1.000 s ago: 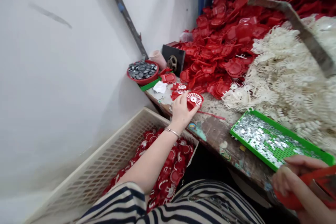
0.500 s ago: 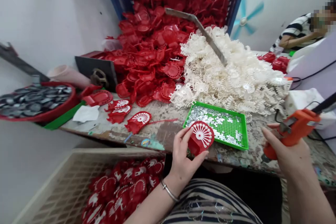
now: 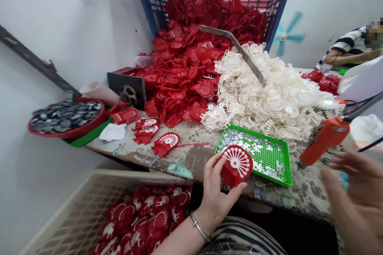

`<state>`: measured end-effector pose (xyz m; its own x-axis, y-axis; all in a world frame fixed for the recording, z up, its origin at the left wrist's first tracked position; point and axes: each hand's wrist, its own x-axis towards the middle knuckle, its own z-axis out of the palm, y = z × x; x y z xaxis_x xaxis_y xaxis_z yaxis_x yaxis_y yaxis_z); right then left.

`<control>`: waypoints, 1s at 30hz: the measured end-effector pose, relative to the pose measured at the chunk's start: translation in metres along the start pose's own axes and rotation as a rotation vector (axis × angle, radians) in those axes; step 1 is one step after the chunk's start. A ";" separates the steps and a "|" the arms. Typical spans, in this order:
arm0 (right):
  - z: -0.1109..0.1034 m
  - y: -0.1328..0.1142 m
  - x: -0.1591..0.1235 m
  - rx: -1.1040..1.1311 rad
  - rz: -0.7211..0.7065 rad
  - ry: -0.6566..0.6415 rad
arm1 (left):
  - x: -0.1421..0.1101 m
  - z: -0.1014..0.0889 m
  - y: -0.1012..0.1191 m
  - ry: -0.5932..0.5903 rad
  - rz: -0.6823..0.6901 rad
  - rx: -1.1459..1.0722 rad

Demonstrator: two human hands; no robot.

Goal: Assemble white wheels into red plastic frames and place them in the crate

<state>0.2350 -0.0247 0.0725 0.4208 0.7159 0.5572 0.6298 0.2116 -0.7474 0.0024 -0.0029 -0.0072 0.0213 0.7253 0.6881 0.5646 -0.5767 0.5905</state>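
Observation:
My left hand [image 3: 217, 187] pinches a red plastic part [image 3: 229, 174] between fingers and thumb. A white fan-shaped piece [image 3: 235, 163] lies on the part's rounded face. My right hand [image 3: 356, 195] is blurred at the right edge, fingers apart and nothing in it. Just above and left of it, an orange corded hand tool [image 3: 324, 140] rests at the table's right side, its dark tip pointing down and left. Behind the held part sits a green tray [image 3: 289, 167] of small silvery pieces. Several finished-looking red-and-white parts [image 3: 166, 143] lie on the table to the left.
Heaped behind are red parts [image 3: 179, 75], spilling from a blue crate [image 3: 149, 4], and white fan pieces [image 3: 263, 91]. A bent metal bar [image 3: 243, 53] crosses them. At left is a red basin [image 3: 67, 127] of dark discs; below, a cream crate [image 3: 74, 207]. A person [image 3: 344, 50] sits far right.
My right hand has let go of the orange tool and moved right and down, opening. The left hand still holds the red part. The whole view has shifted slightly.

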 end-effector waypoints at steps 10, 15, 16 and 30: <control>0.099 -0.013 -0.023 0.555 0.540 -0.858 | -0.013 -0.010 -0.011 -0.065 -0.223 -0.421; 0.109 -0.025 -0.015 0.392 0.242 -1.031 | 0.003 -0.018 -0.017 -0.192 -0.872 -0.990; 0.112 -0.026 -0.013 0.350 0.158 -1.058 | 0.005 -0.018 -0.018 -0.201 -0.930 -1.027; 0.228 -0.024 0.133 -0.479 -0.225 -0.731 | -0.002 -0.027 -0.054 0.116 -1.107 -0.924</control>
<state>0.1267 0.2168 0.0823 -0.1627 0.9700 0.1809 0.9205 0.2152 -0.3262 -0.0501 0.0169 -0.0287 -0.1564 0.9438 -0.2910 -0.4791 0.1852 0.8580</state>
